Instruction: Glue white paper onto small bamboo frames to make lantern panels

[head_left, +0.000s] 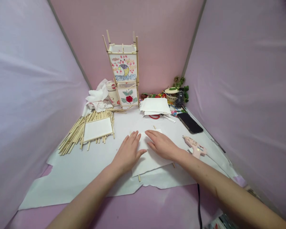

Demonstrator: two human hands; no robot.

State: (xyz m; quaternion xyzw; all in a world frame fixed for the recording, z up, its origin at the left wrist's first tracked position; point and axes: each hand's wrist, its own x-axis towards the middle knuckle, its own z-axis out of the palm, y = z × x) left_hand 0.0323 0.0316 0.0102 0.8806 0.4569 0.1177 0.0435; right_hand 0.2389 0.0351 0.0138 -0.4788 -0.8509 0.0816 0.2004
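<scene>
A white sheet of paper (149, 163) lies at the middle of the table, covering a frame of thin wooden sticks whose ends poke out, such as one stick end (139, 178) at the near edge. My left hand (128, 152) rests flat along the sheet's left side, fingers stretched forward. On the far right part of the sheet lies my right hand (160, 144), its fingers extended and the thumb a little apart. Neither hand grasps anything. Most of the frame is hidden beneath the paper.
Left of the hands, a stick frame with white paper (97, 129) lies on a pile of wooden sticks (72, 135). A decorated stick lantern (124, 68) stands at the back. Stacked white panels (155, 105), a phone (190, 123) and a pink glue gun (195, 147) are to the right.
</scene>
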